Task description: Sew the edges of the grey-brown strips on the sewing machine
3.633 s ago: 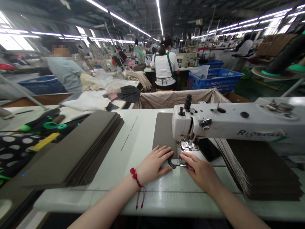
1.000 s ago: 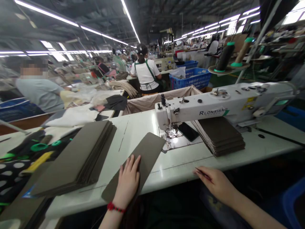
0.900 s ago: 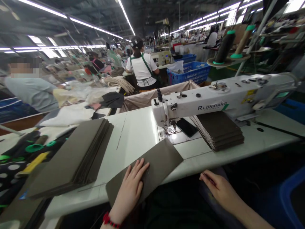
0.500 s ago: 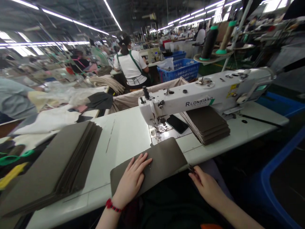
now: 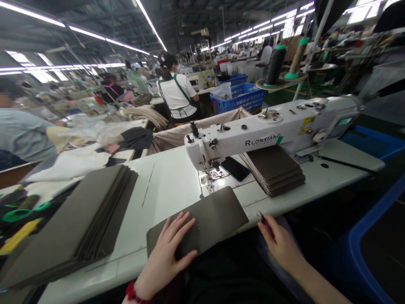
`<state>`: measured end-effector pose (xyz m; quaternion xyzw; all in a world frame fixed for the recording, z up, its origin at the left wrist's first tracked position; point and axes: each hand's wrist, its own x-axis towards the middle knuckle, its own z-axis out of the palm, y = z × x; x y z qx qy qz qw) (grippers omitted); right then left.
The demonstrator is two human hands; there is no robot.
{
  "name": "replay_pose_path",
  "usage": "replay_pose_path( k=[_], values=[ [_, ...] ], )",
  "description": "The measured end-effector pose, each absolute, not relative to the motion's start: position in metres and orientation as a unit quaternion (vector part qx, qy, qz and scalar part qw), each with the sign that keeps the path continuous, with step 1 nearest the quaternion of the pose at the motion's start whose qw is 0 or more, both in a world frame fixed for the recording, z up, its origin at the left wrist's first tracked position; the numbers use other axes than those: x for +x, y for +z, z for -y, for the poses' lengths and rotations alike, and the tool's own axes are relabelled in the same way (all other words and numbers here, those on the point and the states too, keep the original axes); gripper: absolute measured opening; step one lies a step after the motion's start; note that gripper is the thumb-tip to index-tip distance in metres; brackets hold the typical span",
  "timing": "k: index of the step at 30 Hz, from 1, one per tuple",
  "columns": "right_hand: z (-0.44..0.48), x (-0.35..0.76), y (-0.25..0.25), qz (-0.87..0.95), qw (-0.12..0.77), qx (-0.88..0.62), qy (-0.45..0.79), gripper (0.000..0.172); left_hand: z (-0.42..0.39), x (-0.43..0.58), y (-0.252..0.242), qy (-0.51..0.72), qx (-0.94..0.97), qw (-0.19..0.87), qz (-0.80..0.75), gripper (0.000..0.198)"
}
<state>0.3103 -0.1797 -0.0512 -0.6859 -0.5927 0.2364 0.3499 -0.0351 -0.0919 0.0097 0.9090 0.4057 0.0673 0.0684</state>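
Note:
My left hand (image 5: pixel 171 249) lies with fingers spread on a dark grey-brown panel (image 5: pixel 218 213) at the table's front edge. The panel has rounded corners, and its far edge lies just in front of the needle area of a white sewing machine (image 5: pixel 234 141). Off the panel's right corner, my right hand (image 5: pixel 280 242) is closed around small thread snips (image 5: pixel 262 218), their pointed tips showing past the fingers. The tips are apart from the panel. Most of the snips is hidden in the palm.
A large stack of similar panels (image 5: pixel 76 215) leans at the left. A smaller stack (image 5: pixel 275 169) sits under the machine arm beside a black phone (image 5: pixel 236 168). Thread cones (image 5: pixel 276 67) stand behind. A blue bin (image 5: pixel 357 249) is at the right. A co-worker (image 5: pixel 179 95) sits ahead.
My right hand has drawn the snips slightly right, away from the panel's corner. My left hand has shifted a little toward me, its thumb spreading outward. The panel stays nearly in place.

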Motion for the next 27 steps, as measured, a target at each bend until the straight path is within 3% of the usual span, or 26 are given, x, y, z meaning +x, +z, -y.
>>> replay_pose_path(
  k=[2,7,12,14,17,21,27],
  values=[
    [0.177,0.311,-0.042,0.608,0.357,-0.672,0.226,0.024,0.103,-0.044,0.01,0.038,0.909,0.048,-0.412,0.079],
    [0.156,0.292,-0.022,0.727,0.272,-0.601,0.19,0.046,0.115,-0.076,0.008,0.01,0.91,0.062,-0.411,0.077],
    [0.133,0.288,0.012,0.734,0.305,-0.562,0.228,0.017,0.113,-0.119,0.047,0.112,0.834,0.185,-0.508,0.036],
    [0.128,0.292,0.028,0.702,0.333,-0.57,0.268,0.027,0.116,-0.124,0.068,0.174,0.747,0.262,-0.586,0.025],
    [0.123,0.295,0.048,0.66,0.356,-0.571,0.335,0.038,0.12,-0.117,0.089,0.252,0.583,0.408,-0.656,0.034],
    [0.117,0.296,0.056,0.623,0.356,-0.552,0.424,0.042,0.122,-0.097,0.096,0.329,0.433,0.564,-0.621,0.04],
    [0.11,0.295,0.048,0.615,0.356,-0.533,0.459,0.044,0.111,-0.092,0.11,0.352,0.41,0.604,-0.585,0.044]
  ],
)
